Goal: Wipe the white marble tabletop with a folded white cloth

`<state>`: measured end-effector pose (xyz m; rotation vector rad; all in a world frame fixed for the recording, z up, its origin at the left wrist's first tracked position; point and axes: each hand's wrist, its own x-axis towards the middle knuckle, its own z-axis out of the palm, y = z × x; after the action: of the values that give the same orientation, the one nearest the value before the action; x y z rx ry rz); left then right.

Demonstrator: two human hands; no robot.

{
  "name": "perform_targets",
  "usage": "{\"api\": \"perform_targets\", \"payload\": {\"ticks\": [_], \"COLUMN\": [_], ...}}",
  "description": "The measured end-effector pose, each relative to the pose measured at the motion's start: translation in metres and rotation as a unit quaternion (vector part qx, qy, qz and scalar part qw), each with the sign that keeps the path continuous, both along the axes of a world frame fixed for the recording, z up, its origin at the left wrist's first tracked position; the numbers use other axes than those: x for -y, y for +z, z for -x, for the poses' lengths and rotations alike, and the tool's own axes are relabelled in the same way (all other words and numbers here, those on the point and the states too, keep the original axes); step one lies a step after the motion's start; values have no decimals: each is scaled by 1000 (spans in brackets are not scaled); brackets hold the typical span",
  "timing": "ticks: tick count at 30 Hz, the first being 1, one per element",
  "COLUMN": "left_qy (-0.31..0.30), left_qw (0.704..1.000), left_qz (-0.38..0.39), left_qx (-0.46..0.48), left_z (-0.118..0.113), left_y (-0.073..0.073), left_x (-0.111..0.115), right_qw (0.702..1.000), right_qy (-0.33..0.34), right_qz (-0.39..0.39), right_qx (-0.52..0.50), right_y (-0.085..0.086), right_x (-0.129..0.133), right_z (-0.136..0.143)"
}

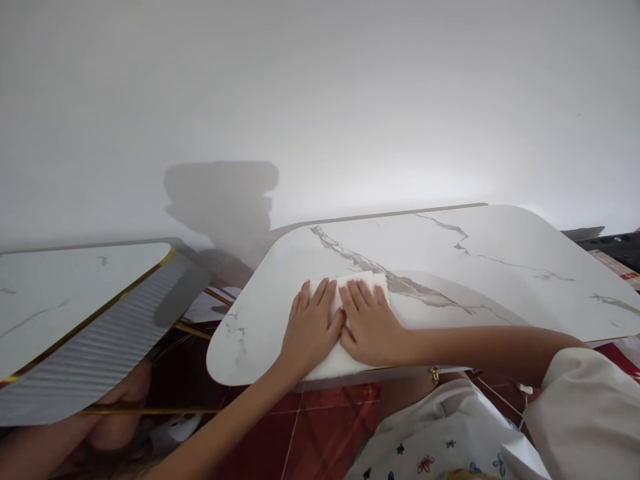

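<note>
As I rest L hand [311,328] & R hand [374,323] flat, fingers slightly spread, white cloth [337,360] lies beneath, nr front edge of marbled tabletop [520,247].

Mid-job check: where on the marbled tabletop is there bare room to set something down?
The marbled tabletop has its largest bare patch right of the white cloth, between the wall-side edge and the right forearm. A smaller one lies between the left hand and the rounded left end. The near middle is crowded: left hand, right hand and cloth.
</note>
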<state>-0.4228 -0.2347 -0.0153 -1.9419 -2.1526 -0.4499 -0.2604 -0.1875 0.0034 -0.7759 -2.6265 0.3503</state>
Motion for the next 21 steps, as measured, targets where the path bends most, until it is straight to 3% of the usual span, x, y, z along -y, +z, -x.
{"api": "perform_targets", "payload": {"ticks": [5,12,21], "left_qy": [6,-18,-45], "left_qw": [1000,999,999], "left_qz": [2,-11,-2], "left_qx": [21,27,27], "left_z": [3,34,71], "left_y": [8,9,8], "left_x": [-50,-113,-166], "right_qw": [999,997,996], "right_qy": [-40,-73,-77], "right_qz": [-15,-37,-27], "right_qx": [2,11,22], "right_y": [-1,-3,0], "right_x": [-42,-94,-142], "right_z": [14,47,79]}}
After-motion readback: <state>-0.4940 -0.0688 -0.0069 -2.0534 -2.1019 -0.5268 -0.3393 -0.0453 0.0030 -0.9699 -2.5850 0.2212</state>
